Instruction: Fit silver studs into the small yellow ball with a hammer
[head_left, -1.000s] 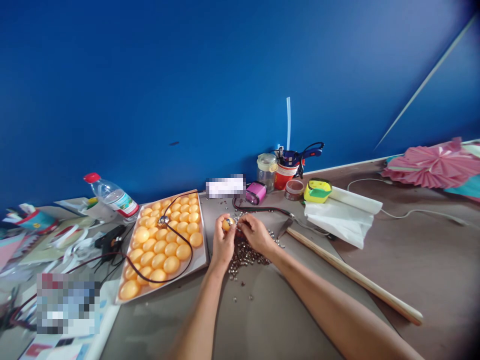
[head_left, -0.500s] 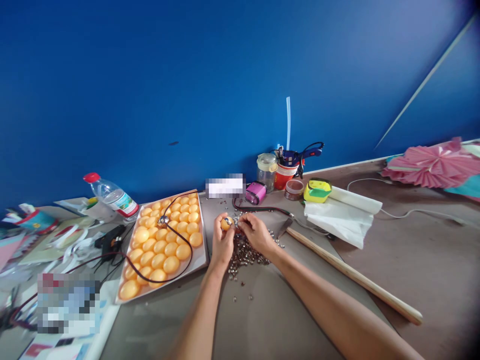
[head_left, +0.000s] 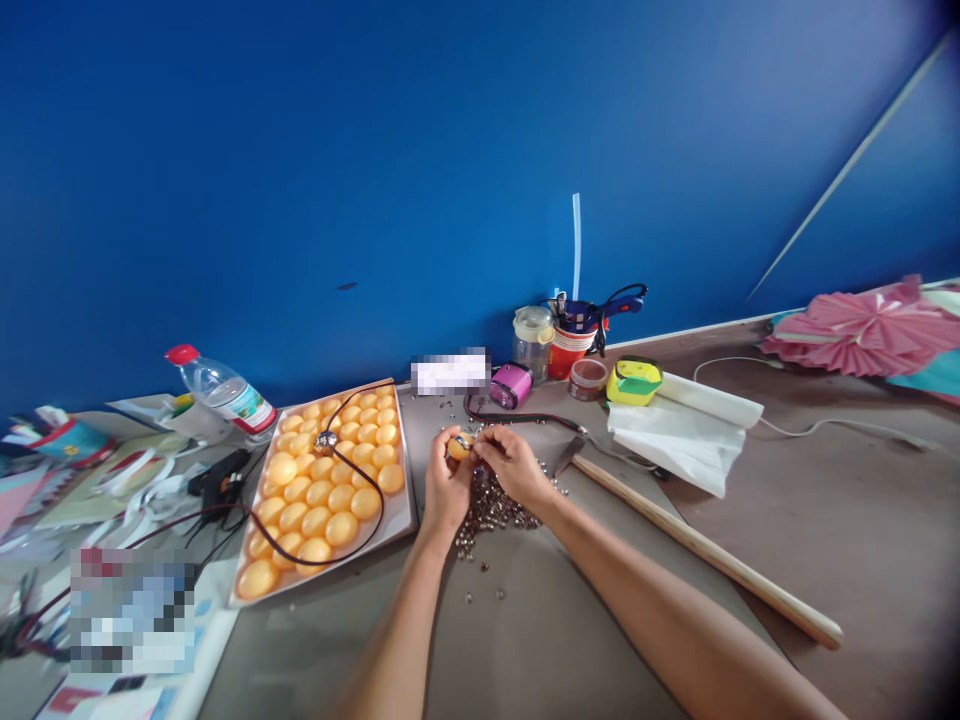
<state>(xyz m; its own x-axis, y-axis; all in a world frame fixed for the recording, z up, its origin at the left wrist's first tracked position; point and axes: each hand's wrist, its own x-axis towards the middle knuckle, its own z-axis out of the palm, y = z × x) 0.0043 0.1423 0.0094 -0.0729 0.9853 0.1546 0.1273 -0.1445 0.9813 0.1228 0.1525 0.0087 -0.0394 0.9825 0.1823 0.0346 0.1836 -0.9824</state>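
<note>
My left hand (head_left: 444, 488) is closed round a small orange ball (head_left: 457, 447), held above a heap of small silver studs (head_left: 491, 508) on the table. My right hand (head_left: 512, 466) pinches at the ball's right side, its fingertips pressed together on something too small to name. Left of my hands lies a white tray (head_left: 406, 512) filled with several orange balls (head_left: 330, 490); one of them carries a cluster of silver studs (head_left: 326, 441). A dark cable (head_left: 360, 545) loops over the tray.
A wooden-handled hammer (head_left: 705, 548) lies to the right, beside white paper (head_left: 686, 428). Against the blue wall stand a jar (head_left: 533, 342), a red cup of tools (head_left: 574, 338), a pink sharpener (head_left: 511, 385), a tape roll (head_left: 588, 378) and a yellow-green tape measure (head_left: 635, 381). A water bottle (head_left: 221, 392) and a black glue gun (head_left: 221, 479) lie to the left, pink folded paper (head_left: 862, 327) to the far right.
Both hands stay at the ball over the stud heap. The right fingertips have shifted slightly against the ball; nothing else has moved.
</note>
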